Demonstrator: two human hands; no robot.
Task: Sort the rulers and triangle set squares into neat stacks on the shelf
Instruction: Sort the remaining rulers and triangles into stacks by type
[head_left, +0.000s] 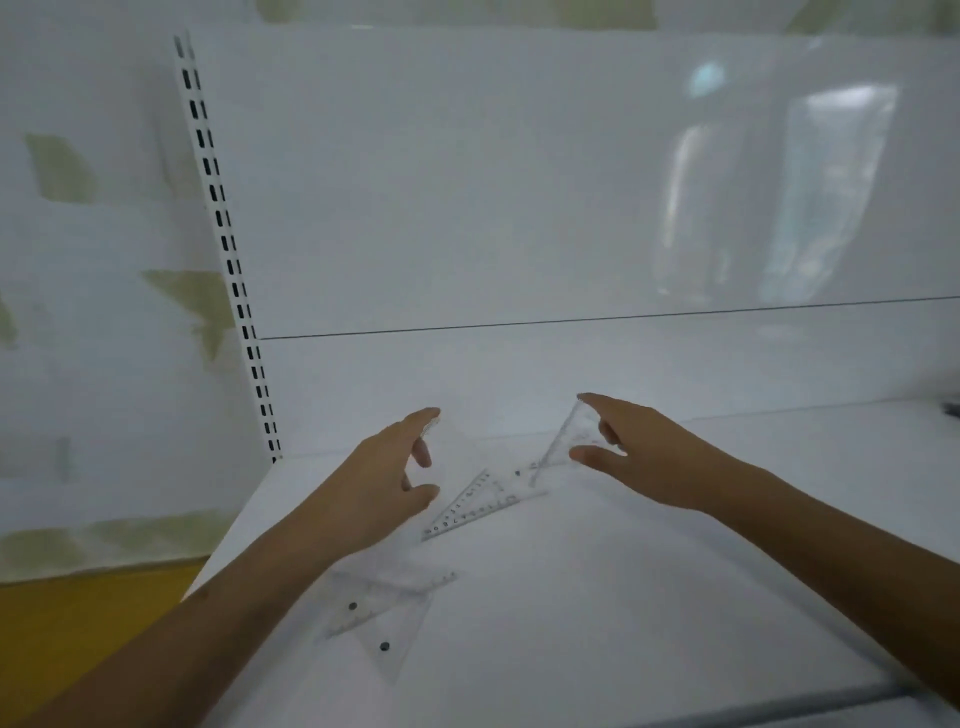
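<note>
Several clear plastic triangle set squares lie on the white shelf (597, 597). My right hand (639, 457) pinches one set square (569, 441) between index finger and thumb, tilted up off the shelf. My left hand (384, 478) grips another clear set square (441, 447) the same way; it is faint, and only its corner at the index fingertip shows plainly. Between the hands, a set square with printed numbers (478, 504) lies flat. Two overlapping set squares (379, 618) with dark dots lie under my left forearm, near the shelf's left front.
The shelf's white back panel (519, 208) rises right behind the hands. A slotted upright (228, 260) runs along the shelf's left end. A small dark object (951, 408) sits at the far right edge. Yellow floor (78, 623) shows at lower left.
</note>
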